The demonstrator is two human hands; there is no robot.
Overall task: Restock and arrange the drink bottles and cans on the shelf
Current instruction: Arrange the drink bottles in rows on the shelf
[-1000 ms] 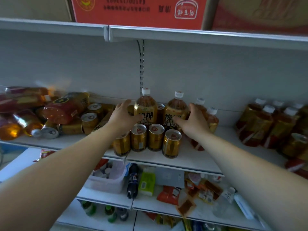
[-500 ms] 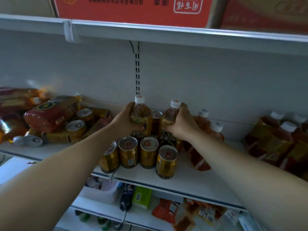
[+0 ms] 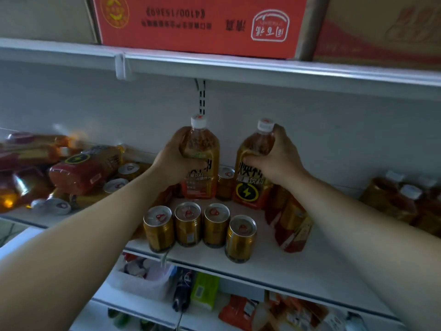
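My left hand grips an amber drink bottle with a white cap, held upright above the white shelf. My right hand grips a second such bottle with a lightning-bolt label, just to the right. Both bottles are raised behind a row of several gold cans standing near the shelf's front. One more gold can stands between the two bottles, at the back.
Bottles and cans lie in a heap at the shelf's left. Upright bottles stand at the right, and more bottles lean under my right forearm. A red carton sits on the upper shelf. Lower shelves hold mixed goods.
Both hands closed round the two bottles' shoulders and lifted them up from behind the cans. The view has moved closer to the shelf.
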